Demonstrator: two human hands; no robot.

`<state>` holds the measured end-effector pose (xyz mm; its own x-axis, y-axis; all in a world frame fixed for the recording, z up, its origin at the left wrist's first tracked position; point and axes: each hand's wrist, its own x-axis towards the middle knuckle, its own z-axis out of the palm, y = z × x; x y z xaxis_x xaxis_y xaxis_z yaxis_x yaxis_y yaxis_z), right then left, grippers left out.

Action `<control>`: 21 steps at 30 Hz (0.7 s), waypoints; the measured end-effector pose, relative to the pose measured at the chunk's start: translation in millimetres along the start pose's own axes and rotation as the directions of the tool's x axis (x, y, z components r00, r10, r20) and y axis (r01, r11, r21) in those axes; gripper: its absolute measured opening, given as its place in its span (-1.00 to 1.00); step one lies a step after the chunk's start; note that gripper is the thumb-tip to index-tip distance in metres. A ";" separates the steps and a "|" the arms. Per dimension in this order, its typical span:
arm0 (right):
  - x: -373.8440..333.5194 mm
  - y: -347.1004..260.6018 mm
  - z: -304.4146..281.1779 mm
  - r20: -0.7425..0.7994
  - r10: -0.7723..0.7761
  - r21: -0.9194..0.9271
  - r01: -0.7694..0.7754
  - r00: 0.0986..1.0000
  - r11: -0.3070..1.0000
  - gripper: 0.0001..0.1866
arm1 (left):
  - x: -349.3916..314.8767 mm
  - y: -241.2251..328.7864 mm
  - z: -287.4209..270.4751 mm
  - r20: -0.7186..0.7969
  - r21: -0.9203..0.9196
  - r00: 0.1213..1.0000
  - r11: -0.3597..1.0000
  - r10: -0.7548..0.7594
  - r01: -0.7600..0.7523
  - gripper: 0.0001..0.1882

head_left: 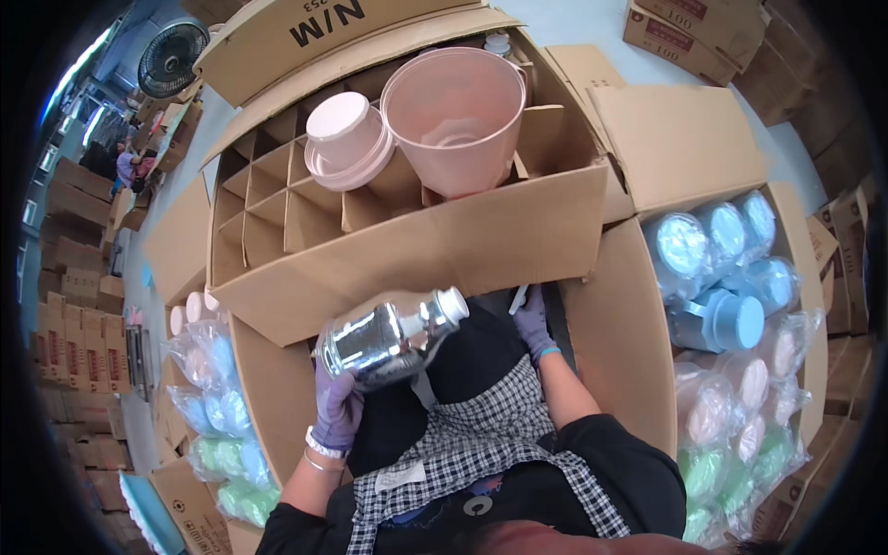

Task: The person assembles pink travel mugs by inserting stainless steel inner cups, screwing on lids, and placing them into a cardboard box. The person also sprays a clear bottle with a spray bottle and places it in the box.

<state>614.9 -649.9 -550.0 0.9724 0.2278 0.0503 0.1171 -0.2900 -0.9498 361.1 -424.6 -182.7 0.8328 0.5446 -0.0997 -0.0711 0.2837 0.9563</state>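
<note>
My left hand (pixel 338 407), in a purple glove, is closed on the lower end of a shiny silvery bottle (pixel 377 344) with a white cap. The bottle lies tilted over my lap, its capped end up to the right. My right hand (pixel 533 326), also gloved, is low beside the carton's near wall. Its fingers are curled by a thin pale piece (pixel 519 298), too small to name. In front of me stands a divided cardboard carton (pixel 435 236). A pink bucket (pixel 453 102) and a pink lidded tub (pixel 347 139) rest on its dividers.
An open box at the right holds bagged blue containers (pixel 717 268) with pink and green ones. More bagged containers (pixel 217 407) fill a box at the left. Open flaps (pixel 684 143) jut out around the carton. Farther off are stacked cartons (pixel 83 342) and a fan (pixel 173 58).
</note>
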 end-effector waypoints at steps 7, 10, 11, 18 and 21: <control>-53.5 -187.5 -125.7 0.356 -0.046 0.154 -0.010 0.933 0.988 -0.02 | 21.9 9.3 26.4 0.099 -0.050 0.994 0.997 0.055 -0.050 0.05; -62.8 -247.6 -166.2 0.299 -0.232 0.141 0.198 0.926 0.970 -0.01 | 25.5 16.0 44.8 0.128 0.037 0.980 0.987 0.152 -0.158 0.09; -63.8 -270.7 -176.8 0.236 -0.137 0.221 0.084 0.962 0.972 -0.02 | 30.6 17.5 50.8 0.123 0.011 0.977 0.984 0.177 -0.179 0.15; 15.3 -370.2 -243.3 0.228 -0.285 0.517 0.132 0.931 0.846 -0.33 | 84.4 50.2 141.9 0.229 0.453 0.649 0.511 0.726 -0.731 0.27; 55.0 -383.4 -252.5 0.334 -0.197 0.599 -0.046 0.922 0.800 -0.38 | 103.7 50.4 170.5 0.255 0.562 0.540 0.332 0.802 -0.758 0.25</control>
<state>674.5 -760.9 -105.1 0.8057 0.5777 0.1306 -0.0718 0.3142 -0.9466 537.5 -488.4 -98.0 0.5332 0.3201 0.7831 -0.3464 -0.7618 0.5473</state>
